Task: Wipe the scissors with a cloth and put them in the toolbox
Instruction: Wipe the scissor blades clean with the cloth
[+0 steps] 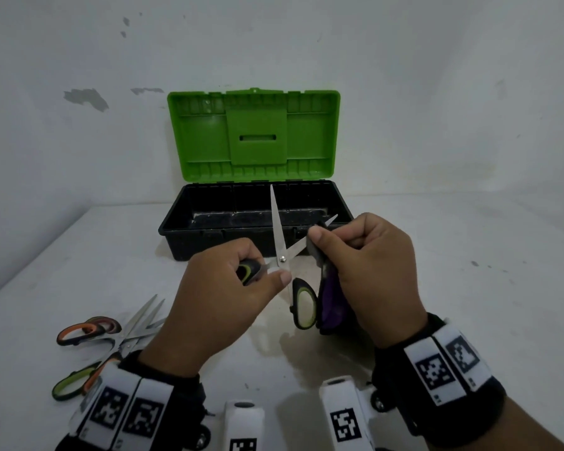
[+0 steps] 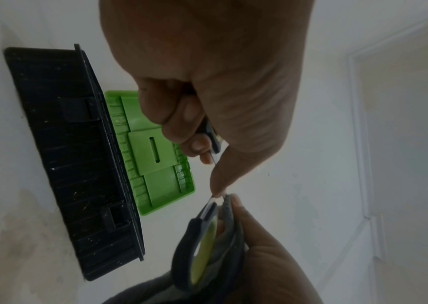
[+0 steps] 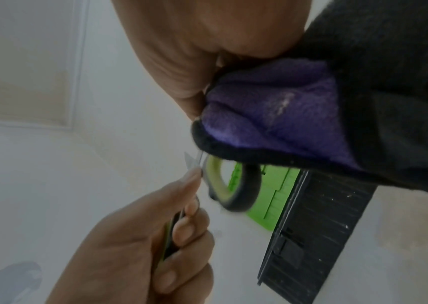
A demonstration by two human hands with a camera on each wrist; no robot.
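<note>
My left hand (image 1: 241, 281) grips one black-and-green handle of an opened pair of scissors (image 1: 282, 252) above the table. One blade points up over the toolbox; the other slants right. My right hand (image 1: 355, 252) pinches a purple-and-black cloth (image 1: 328, 301) around that slanted blade, whose tip sticks out past the thumb. The free handle loop (image 1: 304, 304) hangs down beside the cloth. In the right wrist view the cloth (image 3: 272, 111) bulges from my fist above the loop (image 3: 233, 185). The toolbox (image 1: 258, 219) stands open behind, black base and green lid (image 1: 254, 135) upright.
Several other scissors (image 1: 105, 336) with orange and green handles lie in a heap at the front left of the white table. White marker blocks (image 1: 342, 415) stand at the near edge. The wall rises right behind the toolbox.
</note>
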